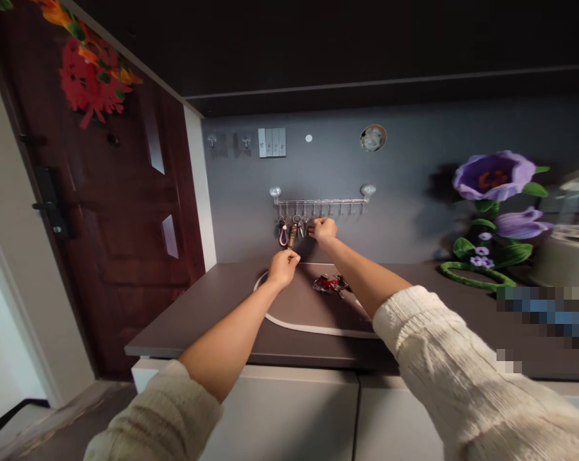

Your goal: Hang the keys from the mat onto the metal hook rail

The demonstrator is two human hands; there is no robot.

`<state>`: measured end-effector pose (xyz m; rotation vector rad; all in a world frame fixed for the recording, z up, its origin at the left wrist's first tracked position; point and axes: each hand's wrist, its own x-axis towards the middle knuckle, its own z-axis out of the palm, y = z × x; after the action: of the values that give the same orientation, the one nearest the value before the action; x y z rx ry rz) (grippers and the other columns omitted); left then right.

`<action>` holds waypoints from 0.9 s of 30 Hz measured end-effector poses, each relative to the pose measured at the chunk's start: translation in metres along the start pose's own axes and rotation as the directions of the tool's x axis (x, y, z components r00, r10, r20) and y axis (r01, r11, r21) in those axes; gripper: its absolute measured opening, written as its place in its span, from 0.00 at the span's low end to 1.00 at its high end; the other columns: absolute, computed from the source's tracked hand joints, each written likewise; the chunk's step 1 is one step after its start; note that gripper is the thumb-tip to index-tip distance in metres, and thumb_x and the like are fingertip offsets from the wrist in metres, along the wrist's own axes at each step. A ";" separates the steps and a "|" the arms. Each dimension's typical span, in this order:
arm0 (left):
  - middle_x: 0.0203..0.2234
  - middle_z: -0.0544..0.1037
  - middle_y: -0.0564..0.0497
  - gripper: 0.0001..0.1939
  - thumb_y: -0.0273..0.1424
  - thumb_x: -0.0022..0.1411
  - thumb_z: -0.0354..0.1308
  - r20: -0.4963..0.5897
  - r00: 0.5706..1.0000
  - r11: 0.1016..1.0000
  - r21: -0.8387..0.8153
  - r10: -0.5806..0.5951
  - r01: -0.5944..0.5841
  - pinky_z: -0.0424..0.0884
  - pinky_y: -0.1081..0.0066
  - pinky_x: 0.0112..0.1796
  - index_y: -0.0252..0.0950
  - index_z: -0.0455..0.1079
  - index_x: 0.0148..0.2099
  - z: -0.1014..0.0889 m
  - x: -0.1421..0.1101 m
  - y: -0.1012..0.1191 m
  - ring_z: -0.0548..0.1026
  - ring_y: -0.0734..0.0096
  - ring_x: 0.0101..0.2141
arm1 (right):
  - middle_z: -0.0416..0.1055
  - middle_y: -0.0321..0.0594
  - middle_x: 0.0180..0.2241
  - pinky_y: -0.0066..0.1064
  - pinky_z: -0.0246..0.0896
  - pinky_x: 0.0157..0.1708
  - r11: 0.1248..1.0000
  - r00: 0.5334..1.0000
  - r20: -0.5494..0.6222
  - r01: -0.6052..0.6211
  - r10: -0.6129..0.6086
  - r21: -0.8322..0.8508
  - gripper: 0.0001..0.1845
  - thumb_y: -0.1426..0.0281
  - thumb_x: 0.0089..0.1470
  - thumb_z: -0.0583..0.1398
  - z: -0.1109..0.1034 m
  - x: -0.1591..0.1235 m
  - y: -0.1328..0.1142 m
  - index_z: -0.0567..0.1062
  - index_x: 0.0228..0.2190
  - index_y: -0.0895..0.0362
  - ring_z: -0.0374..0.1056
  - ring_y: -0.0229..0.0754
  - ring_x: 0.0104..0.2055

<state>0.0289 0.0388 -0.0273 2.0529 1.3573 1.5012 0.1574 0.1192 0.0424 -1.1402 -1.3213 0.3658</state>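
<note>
A clear hook rail (324, 202) is fixed to the grey wall, with several keys (301, 226) hanging at its left part. Among them are a pink loop keychain (284, 235) and a brown lettered tag (292, 237). My left hand (284, 269) is closed in a pinch just below the tag; whether anything is between the fingers is hidden. Just right of the hanging keys, my right hand (324, 230) is raised under the hooks with its fingers curled together, and what they hold cannot be made out. A red and metallic bunch of keys (328, 284) lies below, between my forearms.
The bunch lies inside a white-rimmed mat or tray (313, 330) on the brown counter (184, 320). Purple knitted flowers (496, 176) and a lamp-like object (563, 256) stand right. A dark red door (121, 256) is left. A dark cabinet (318, 45) overhangs the counter.
</note>
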 end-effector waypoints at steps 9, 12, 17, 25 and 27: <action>0.22 0.73 0.51 0.04 0.22 0.50 0.54 -0.012 0.983 0.971 -0.161 -0.183 0.178 0.65 0.74 0.32 0.32 0.70 0.28 -0.006 0.007 0.029 0.69 0.76 0.25 | 0.68 0.37 0.22 0.27 0.63 0.28 0.977 0.993 -0.008 -0.115 0.118 0.178 0.06 0.71 0.49 0.53 -0.041 -0.037 -0.020 0.68 0.24 0.58 0.64 0.33 0.23; 0.20 0.71 0.53 0.04 0.21 0.50 0.54 -0.009 0.976 0.949 -0.234 -0.218 0.210 0.64 0.75 0.31 0.32 0.69 0.28 -0.002 0.006 0.041 0.67 0.78 0.23 | 0.70 0.38 0.25 0.28 0.62 0.32 0.987 0.996 0.049 -0.075 0.069 0.143 0.05 0.71 0.49 0.53 -0.054 -0.053 -0.017 0.69 0.27 0.59 0.66 0.34 0.27; 0.22 0.73 0.52 0.03 0.22 0.50 0.55 0.021 0.983 0.946 -0.266 -0.185 0.183 0.65 0.75 0.32 0.32 0.69 0.28 0.013 -0.003 0.045 0.68 0.78 0.25 | 0.72 0.38 0.26 0.29 0.60 0.36 1.000 0.987 0.159 0.016 -0.019 0.026 0.06 0.72 0.49 0.54 -0.073 -0.083 -0.002 0.69 0.30 0.59 0.68 0.35 0.30; 0.22 0.73 0.52 0.05 0.27 0.51 0.55 0.139 0.988 0.997 -0.045 -0.062 0.069 0.63 0.74 0.30 0.33 0.71 0.30 0.010 -0.022 0.027 0.67 0.76 0.24 | 0.73 0.38 0.27 0.27 0.58 0.35 0.911 0.920 0.363 0.268 -0.146 -0.313 0.08 0.72 0.50 0.53 -0.095 -0.116 0.013 0.71 0.33 0.58 0.67 0.36 0.30; 0.23 0.74 0.51 0.06 0.28 0.51 0.55 0.168 0.986 1.000 0.005 -0.012 0.011 0.63 0.74 0.31 0.33 0.72 0.30 0.006 -0.024 0.026 0.67 0.75 0.25 | 0.73 0.39 0.28 0.27 0.57 0.34 0.865 0.898 0.408 0.329 -0.163 -0.379 0.09 0.73 0.50 0.53 -0.097 -0.117 0.013 0.72 0.33 0.58 0.66 0.36 0.30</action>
<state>0.0471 0.0078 -0.0272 2.1165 1.3054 1.2883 0.2151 -0.0082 -0.0189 -1.2883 -1.9319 0.0809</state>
